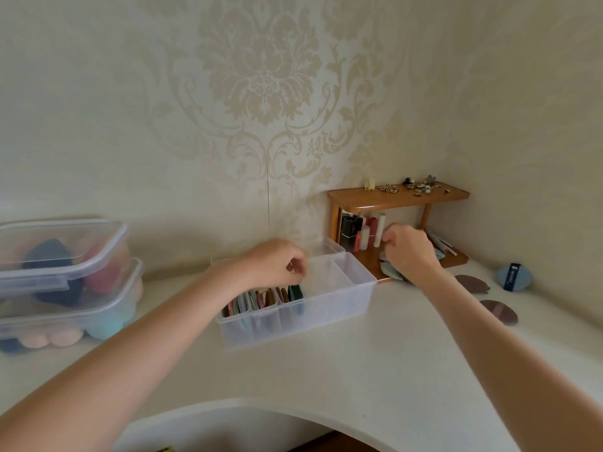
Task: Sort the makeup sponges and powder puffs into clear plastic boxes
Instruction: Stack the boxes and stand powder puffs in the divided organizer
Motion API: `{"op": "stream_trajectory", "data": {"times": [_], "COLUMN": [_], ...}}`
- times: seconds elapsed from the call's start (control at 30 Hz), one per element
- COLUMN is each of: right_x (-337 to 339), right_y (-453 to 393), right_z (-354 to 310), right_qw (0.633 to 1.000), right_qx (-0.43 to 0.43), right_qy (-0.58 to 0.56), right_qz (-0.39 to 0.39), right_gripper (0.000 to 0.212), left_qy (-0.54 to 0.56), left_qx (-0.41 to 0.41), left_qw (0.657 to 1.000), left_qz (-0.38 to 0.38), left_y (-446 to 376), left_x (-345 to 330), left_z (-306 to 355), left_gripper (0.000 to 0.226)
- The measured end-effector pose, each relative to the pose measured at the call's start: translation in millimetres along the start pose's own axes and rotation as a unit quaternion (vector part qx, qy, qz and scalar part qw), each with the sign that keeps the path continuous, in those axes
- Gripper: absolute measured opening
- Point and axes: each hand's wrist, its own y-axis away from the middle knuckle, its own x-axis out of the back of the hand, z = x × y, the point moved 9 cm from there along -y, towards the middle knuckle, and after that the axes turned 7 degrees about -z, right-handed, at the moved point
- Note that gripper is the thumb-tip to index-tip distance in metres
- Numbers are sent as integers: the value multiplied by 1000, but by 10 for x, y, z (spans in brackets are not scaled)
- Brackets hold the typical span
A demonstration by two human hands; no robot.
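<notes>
2 lidded clear plastic tubs (62, 256) hold sponges; the open divided clear box (326, 298) is part-filled. 3 flat puffs (499, 309) remain out. Left hand (274, 265) curled, right hand (409, 252) curled: contents unclear.

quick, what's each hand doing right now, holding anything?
Left hand: fingers curled over the open clear box; whether it holds anything cannot be told.
Right hand: curled at the wooden shelf, grip hidden.

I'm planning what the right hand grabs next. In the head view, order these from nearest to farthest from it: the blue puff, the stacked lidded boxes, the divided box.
1. Divided box, just left of the right hand.
2. Blue puff, to its right on the table.
3. Stacked lidded boxes, far left.
</notes>
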Motion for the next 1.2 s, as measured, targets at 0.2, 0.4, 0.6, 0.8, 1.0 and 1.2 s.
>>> {"op": "stream_trajectory", "data": {"times": [0.2, 0.4, 0.6, 0.8, 1.0, 1.2], "right_x": [-509, 69, 457, -189, -539, -134], "right_y": [52, 158, 452, 653, 651, 403], "right_z": [558, 296, -606, -1115, -1147, -809], "right_qw": [992, 995, 962, 979, 980, 980], "right_qx": [-64, -35, 137, 172, 166, 150], "right_qy": [77, 55, -200, -109, -79, -130], "right_qz": [-81, 78, 125, 20, -79, -25], "right_gripper": [48, 19, 17, 6, 25, 24], "left_qy": [32, 43, 59, 69, 82, 29], "left_qx": [4, 6, 18, 24, -13, -18], "left_qw": [999, 999, 995, 992, 995, 999], "left_qz": [3, 13, 78, 102, 58, -12], "left_y": [-70, -75, 49, 201, 197, 54], "left_x": [-60, -88, 33, 154, 90, -49], "left_z": [-64, -89, -154, -178, -70, 12], "left_gripper": [18, 23, 20, 25, 26, 22]}}
